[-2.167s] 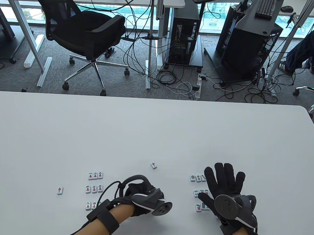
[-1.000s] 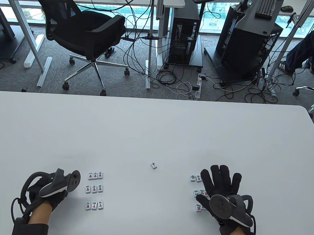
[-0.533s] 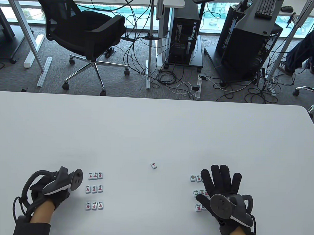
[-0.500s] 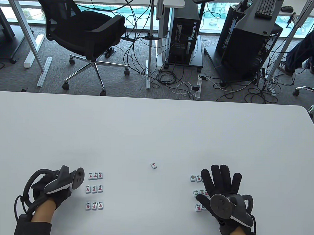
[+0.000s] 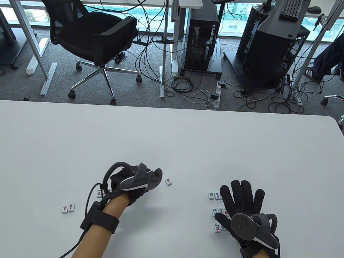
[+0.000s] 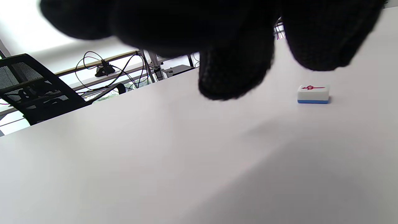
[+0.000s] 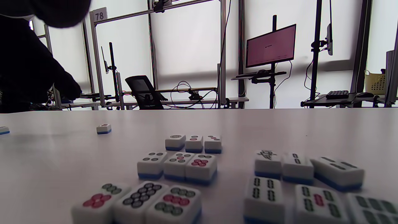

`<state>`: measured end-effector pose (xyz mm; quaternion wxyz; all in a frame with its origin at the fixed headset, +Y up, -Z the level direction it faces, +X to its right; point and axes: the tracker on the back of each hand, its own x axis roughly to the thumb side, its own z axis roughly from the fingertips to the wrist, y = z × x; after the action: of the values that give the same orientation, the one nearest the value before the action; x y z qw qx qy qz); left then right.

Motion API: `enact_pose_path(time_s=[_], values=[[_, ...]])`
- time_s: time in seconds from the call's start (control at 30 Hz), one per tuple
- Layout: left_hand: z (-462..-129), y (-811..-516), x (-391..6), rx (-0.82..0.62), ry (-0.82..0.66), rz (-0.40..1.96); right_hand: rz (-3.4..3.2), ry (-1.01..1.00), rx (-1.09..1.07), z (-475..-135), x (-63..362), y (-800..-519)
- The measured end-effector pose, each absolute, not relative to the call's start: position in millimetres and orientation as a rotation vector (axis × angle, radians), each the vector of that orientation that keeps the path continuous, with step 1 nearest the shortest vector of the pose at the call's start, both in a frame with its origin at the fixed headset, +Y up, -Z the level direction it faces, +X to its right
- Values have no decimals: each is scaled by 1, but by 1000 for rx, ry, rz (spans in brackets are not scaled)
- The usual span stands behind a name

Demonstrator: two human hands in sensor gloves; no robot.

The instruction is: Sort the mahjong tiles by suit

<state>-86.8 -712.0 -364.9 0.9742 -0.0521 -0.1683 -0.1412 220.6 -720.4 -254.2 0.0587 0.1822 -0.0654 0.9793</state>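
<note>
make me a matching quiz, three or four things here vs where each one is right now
Things:
1. left hand
2. right hand
3. pair of red tiles
4. lone red tile

Places:
A. table's far left, side by side
B. spread flat over the sorted tiles on the right
C. alone near the table's middle
D. raised just left of the lone tile

Pairs: 1-D, 2-B, 3-A, 4-C
</note>
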Motion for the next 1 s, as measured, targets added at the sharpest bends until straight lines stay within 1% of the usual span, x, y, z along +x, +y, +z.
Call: enact_pose_path(time_s=[0.07,0.2,0.37,0.5,0.57,0.83,1.0], values=[[-376,-715,-64,-119,-325,-271,2966,-199,545,-254,223,-720],[-393,-726,-34,-178,-279,-274,2939,-214,527,-254,226,-717],[-404,-747,-15,-277,-187,-342,2930,-225,522,-254,227,-715],[-406,-761,-12,-296,-164,-380,2920,-241,521,-254,228,-714],[-406,-762,-13,-292,-154,-316,2918,-245,517,-254,228,-714],[-400,-764,-22,-259,-176,-230,2923,-250,521,-253,228,-714],[-398,-764,-30,-305,-125,-199,2927,-255,521,-253,228,-713]])
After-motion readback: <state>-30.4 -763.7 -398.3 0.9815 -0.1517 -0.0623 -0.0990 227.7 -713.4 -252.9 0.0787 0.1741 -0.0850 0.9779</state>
